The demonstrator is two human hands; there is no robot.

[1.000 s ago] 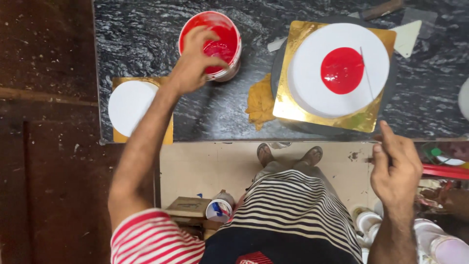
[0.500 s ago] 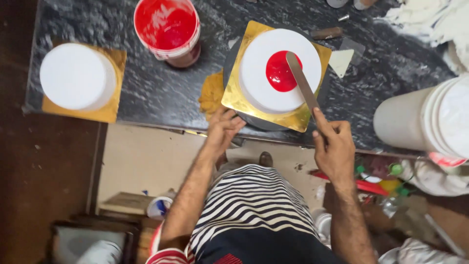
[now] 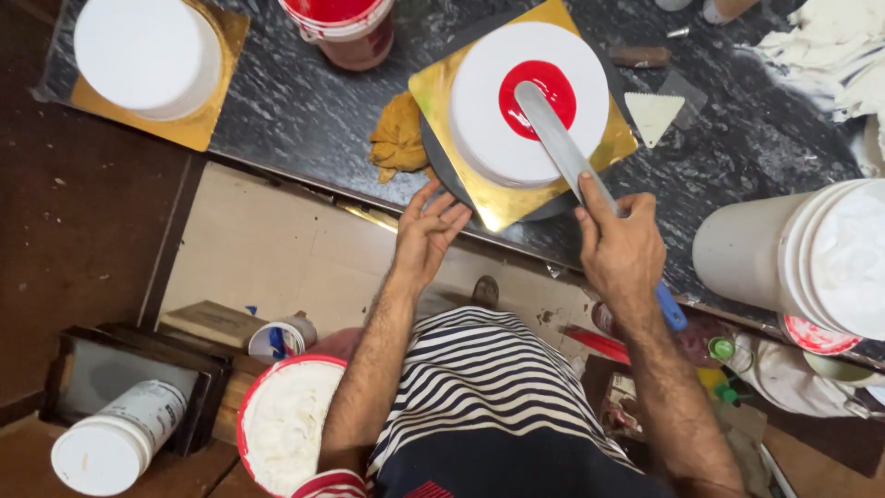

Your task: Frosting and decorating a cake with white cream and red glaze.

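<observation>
Your right hand is closed around the blue handle of one long palette knife, forefinger pressed along the steel, the blade tip lying in the red glaze pool on top of a white cake. Your left hand is open with fingers spread, fingertips at the near corner of the gold board that carries that cake, at the near edge of the counter.

Two white cakes sit on two gold boards: the one under your knife rests on a dark turntable near the counter's near edge, and the second cake stands well apart at the left end of the counter on its own board. One yellow cloth lies crumpled just beside the turntable. One toothed white scraper lies beyond the cake to its right. One tub of red glaze stands at the far edge. One large white bucket stands at the right end.

The counter is black stone veined with white. Below it, nearest you, the floor holds one open pail of white cream, one lidded white jar lying in a dark crate, and one small cup.
</observation>
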